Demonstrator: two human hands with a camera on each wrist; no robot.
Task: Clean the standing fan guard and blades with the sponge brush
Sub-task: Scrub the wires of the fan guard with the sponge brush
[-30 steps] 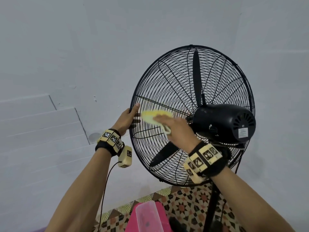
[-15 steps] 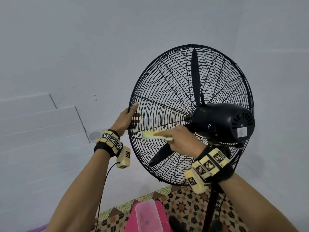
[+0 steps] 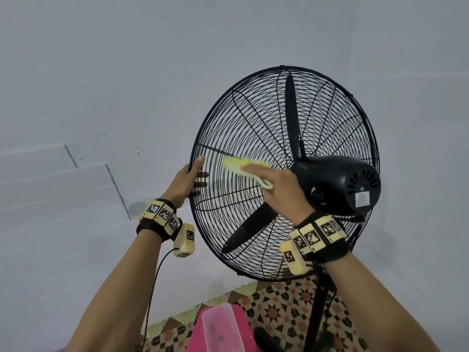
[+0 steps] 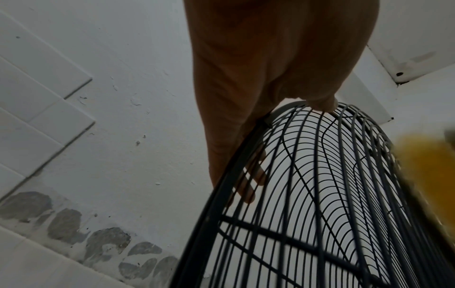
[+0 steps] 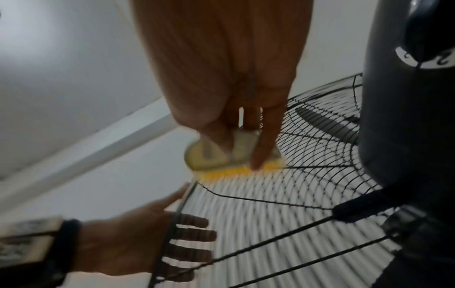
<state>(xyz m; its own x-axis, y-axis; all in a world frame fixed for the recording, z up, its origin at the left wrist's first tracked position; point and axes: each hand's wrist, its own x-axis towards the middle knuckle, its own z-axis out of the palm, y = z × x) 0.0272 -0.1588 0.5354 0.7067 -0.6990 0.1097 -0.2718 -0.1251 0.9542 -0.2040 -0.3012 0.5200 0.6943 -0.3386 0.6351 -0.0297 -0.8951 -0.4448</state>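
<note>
- The sponge brush [image 3: 245, 165] now sits higher on the rear guard [image 3: 243, 118] than half a second ago, when it lay lower, near the spoke just above the lower blade; a second ago it was about where it is now, so the stroke reads as an up-and-down scrub over one patch
- The right hand [image 3: 281, 189] grips the brush's pale handle, thumb and fingers curled round it, forefinger laid along its back; the yellow sponge side presses on the wires just ahead of the fingertips, toward the rim
- The left hand [image 3: 186, 180] has not shifted: it holds the guard's rim [image 4: 246, 154], thumb on the near face, fingers [image 5: 194, 236] wrapped round behind the wires, steadying the fan head beside the brush
- My judgement: only this left-hand sector of the guard is being worked; the blades [image 3: 291, 115] inside, beyond the wires from the right hand, look untouched by the brush, so much of the task remains
- The motor housing [image 3: 340, 184] sits just to the right of the right hand's knuckles
- Writing: a white label [image 3: 362, 199] on the housing carries print too small to read; a white dial ring [image 5: 426, 60] in the right wrist view shows what look like numerals, perhaps a 2, blurred
- The wristbands [image 3: 317, 235] bear black-and-white square code markers, no words; no brand name is legible anywhere
</note>
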